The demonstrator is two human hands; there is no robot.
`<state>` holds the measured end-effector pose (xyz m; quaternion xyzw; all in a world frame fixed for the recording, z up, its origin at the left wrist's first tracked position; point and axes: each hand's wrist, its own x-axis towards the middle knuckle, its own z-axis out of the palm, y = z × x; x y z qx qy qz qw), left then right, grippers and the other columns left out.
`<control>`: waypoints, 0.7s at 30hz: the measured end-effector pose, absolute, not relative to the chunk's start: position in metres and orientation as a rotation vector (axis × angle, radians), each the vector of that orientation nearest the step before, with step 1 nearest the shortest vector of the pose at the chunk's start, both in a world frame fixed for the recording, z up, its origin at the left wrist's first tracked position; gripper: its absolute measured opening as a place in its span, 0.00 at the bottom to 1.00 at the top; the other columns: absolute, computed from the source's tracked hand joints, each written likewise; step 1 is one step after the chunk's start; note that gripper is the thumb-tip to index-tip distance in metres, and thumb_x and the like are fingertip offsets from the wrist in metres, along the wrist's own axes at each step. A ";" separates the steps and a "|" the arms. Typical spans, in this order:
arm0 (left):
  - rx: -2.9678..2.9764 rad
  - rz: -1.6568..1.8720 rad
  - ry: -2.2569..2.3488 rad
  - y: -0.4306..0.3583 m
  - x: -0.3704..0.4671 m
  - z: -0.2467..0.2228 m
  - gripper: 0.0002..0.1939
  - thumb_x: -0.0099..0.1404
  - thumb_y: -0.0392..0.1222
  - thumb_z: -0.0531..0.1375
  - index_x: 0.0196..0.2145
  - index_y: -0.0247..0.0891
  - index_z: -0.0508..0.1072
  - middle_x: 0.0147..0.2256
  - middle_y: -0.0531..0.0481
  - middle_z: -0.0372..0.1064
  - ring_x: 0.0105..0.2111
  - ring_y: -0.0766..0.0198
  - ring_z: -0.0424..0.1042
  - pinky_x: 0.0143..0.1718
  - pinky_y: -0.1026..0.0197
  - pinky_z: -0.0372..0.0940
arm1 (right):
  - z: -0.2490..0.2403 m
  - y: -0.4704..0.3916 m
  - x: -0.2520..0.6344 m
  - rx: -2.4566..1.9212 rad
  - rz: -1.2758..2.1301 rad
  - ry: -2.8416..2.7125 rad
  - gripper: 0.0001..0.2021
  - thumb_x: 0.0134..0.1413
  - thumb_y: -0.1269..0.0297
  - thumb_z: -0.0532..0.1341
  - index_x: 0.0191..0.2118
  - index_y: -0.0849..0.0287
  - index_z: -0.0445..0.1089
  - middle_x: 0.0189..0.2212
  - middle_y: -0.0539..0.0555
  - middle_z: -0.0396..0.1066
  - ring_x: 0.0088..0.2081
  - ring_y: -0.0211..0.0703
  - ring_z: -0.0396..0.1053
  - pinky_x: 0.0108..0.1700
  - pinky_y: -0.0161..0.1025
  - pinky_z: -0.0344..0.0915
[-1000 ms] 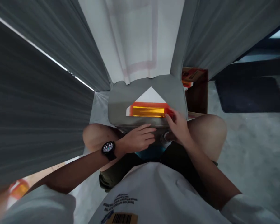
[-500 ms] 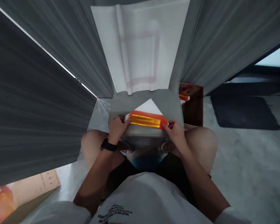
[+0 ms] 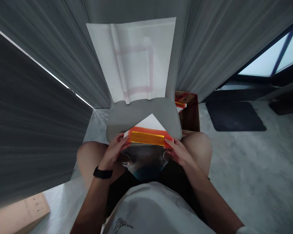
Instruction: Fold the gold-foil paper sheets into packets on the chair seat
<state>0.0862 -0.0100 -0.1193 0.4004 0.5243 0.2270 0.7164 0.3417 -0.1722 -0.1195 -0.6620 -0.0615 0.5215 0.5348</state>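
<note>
Between my two hands is a flat orange-and-white paper piece (image 3: 150,125). It has a white triangular point facing away from me and a shiny golden strip (image 3: 147,138) along the near side. My left hand (image 3: 114,150) pinches its left end, thumb on top. My right hand (image 3: 179,151) grips the right end the same way, with the thumb beside the strip. The piece is held level over the front edge of a grey padded chair seat (image 3: 141,109). The undersides of my fingers are hidden beneath it.
A white sheet (image 3: 136,65) hangs over the chair back. An open carton (image 3: 191,113) with similar orange-and-white pieces stands right of the chair. A cardboard box (image 3: 21,213) lies at lower left. Grey curtains (image 3: 217,39) flank the chair; a dark mat (image 3: 235,116) lies right.
Both hands have brought the paper piece off the seat surface and closer to me. It stays gripped at both ends. The camera view has shifted slightly.
</note>
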 end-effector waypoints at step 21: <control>0.746 0.588 1.113 -0.074 0.077 -0.097 0.24 0.60 0.57 0.74 0.47 0.39 0.81 0.38 0.49 0.81 0.31 0.61 0.79 0.30 0.64 0.72 | -0.100 -0.201 0.366 -1.474 1.449 -0.446 0.25 0.42 0.39 0.78 0.28 0.60 0.79 0.23 0.49 0.73 0.25 0.34 0.67 0.32 0.34 0.68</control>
